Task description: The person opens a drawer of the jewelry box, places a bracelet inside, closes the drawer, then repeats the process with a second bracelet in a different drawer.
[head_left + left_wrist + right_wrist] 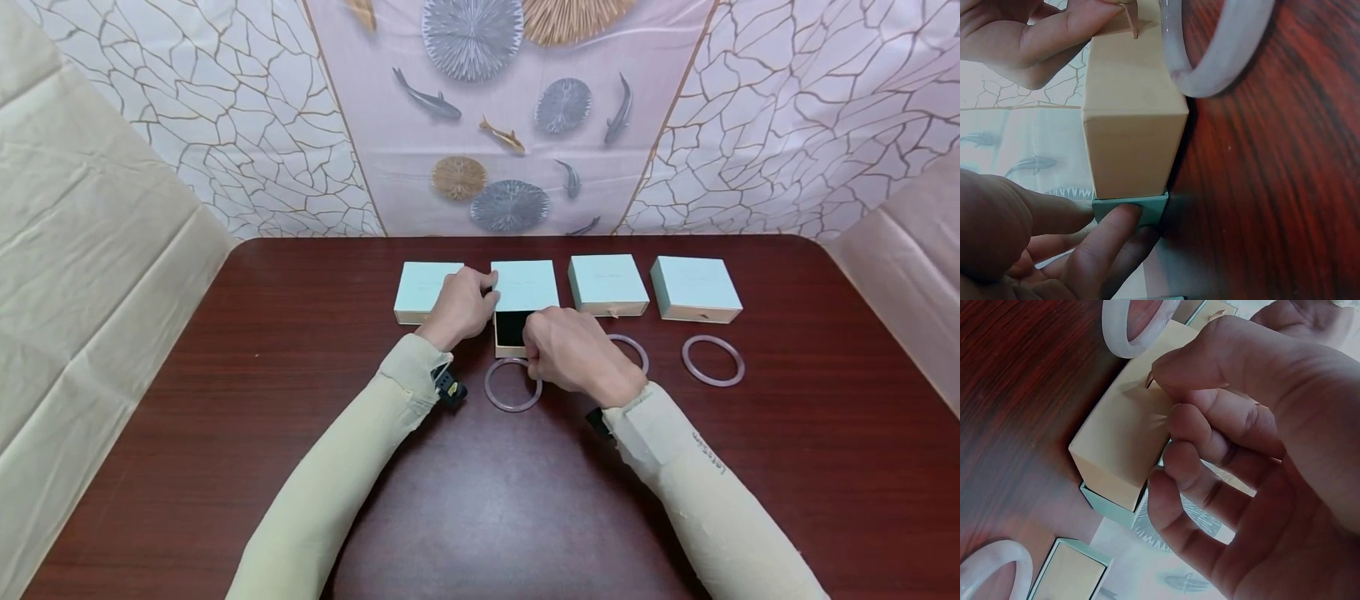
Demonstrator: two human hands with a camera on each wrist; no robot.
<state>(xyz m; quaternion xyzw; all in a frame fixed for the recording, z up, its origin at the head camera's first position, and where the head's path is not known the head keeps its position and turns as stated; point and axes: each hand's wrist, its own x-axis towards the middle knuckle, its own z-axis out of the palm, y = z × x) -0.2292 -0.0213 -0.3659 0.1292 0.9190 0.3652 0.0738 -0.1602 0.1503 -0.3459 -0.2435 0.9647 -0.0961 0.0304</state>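
Note:
A pale mint drawer-style gift box [525, 286] stands on the table with its cream drawer [1135, 81] slid partly out at the front, showing a dark lining. My left hand [460, 307] grips the mint sleeve [1147, 209] at its side, thumb and fingers on opposite faces. At the drawer's front, my right hand [573, 350] pinches the small ribbon pull [1149, 379] between thumb and forefinger, its other fingers curled. A pale lilac bangle [487, 387] lies flat just in front of the drawer, below my right hand, which hides a bit of its rim.
Another mint box [420, 283] stands to the left, partly behind my left hand. Two more boxes, a middle one [607, 279] and a far-right one [697, 283], stand to the right. Before them lie a partly hidden bangle [643, 354] and a fully visible bangle [723, 382].

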